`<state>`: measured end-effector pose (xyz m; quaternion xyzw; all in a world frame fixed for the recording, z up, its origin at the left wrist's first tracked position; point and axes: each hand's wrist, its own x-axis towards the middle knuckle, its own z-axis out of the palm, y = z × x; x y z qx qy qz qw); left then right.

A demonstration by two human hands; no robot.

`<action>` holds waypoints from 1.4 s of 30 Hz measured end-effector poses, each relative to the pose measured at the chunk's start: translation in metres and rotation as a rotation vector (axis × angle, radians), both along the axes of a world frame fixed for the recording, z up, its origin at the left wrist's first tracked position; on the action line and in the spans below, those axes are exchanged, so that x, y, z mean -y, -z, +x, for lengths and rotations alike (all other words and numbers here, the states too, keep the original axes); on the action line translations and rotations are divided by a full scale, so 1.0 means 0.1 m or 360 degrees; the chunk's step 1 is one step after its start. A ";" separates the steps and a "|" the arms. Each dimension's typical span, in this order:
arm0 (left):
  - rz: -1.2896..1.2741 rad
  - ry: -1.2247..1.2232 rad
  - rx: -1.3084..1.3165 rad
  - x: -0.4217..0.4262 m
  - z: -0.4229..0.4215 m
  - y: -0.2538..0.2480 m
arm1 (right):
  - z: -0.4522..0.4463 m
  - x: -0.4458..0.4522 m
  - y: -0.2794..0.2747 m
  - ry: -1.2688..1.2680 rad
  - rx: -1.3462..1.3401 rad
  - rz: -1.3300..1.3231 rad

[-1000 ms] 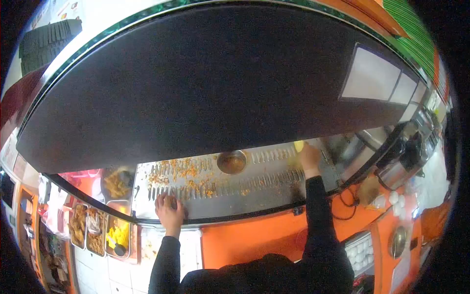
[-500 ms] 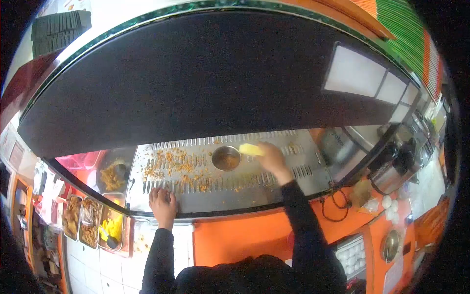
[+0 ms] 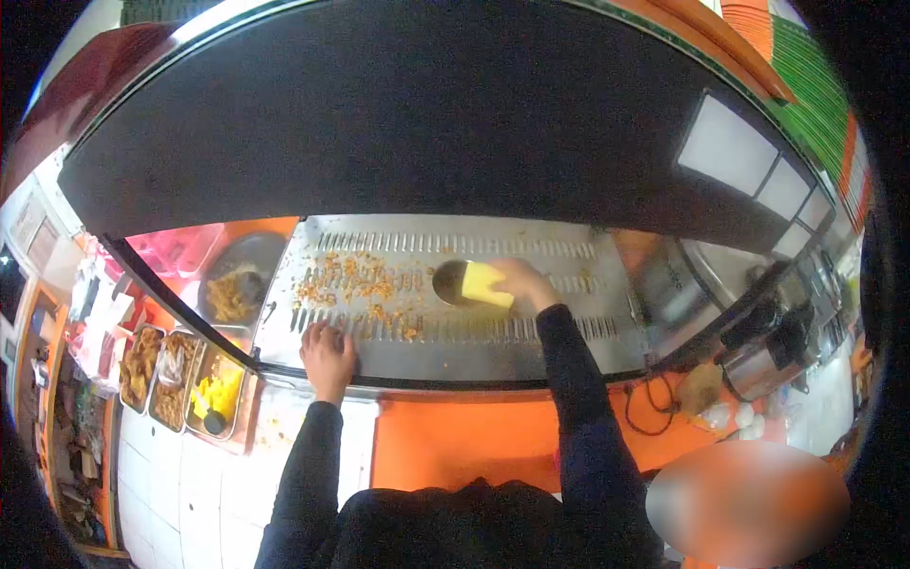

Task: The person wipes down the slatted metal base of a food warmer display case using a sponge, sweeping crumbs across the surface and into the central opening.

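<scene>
My right hand (image 3: 521, 282) grips a yellow sponge (image 3: 487, 284) over the slotted metal plate (image 3: 445, 360). The sponge covers the right side of a round metal bowl (image 3: 448, 282) sitting amid the slots; whether they touch, I cannot tell. Brown crumbs (image 3: 355, 280) are strewn over the left half of the plate. At its front left edge rests my left hand (image 3: 328, 358), fingers apart and slightly bent, holding nothing.
A dark glass-like panel (image 3: 379, 123) overhangs the plate. To the left stand trays of brown food (image 3: 140, 365) and yellow food (image 3: 216, 394), plus a dark pan (image 3: 237, 284). A cable (image 3: 649, 408) lies on the orange counter (image 3: 464, 441) at right.
My right hand has brought the sponge left and down relative to the bowl, now partly covering it. My left hand stays at the plate's front edge. The head view has shifted.
</scene>
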<state>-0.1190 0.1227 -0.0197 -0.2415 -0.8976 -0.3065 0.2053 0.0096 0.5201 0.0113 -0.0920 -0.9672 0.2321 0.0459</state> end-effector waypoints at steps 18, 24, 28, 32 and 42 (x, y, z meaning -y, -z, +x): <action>0.0037 0.0056 -0.0123 0.02 -0.06 0.04 | -0.29 -0.46 0.06 0.0611 -0.0612 0.0209; 0.0028 0.0040 -0.0114 0.01 -0.04 0.05 | -0.31 -0.17 0.05 0.1226 -0.0420 0.0704; 0.0033 0.0066 -0.0051 0.01 -0.04 0.01 | -0.50 0.03 0.30 0.1106 -0.0463 0.0613; 0.0018 0.0060 -0.0048 0.01 -0.03 0.01 | -0.46 0.55 0.07 0.0946 -0.0391 0.0378; -0.0002 0.0059 -0.0048 0.01 -0.05 0.04 | -0.41 0.38 0.30 0.1069 -0.0483 0.0668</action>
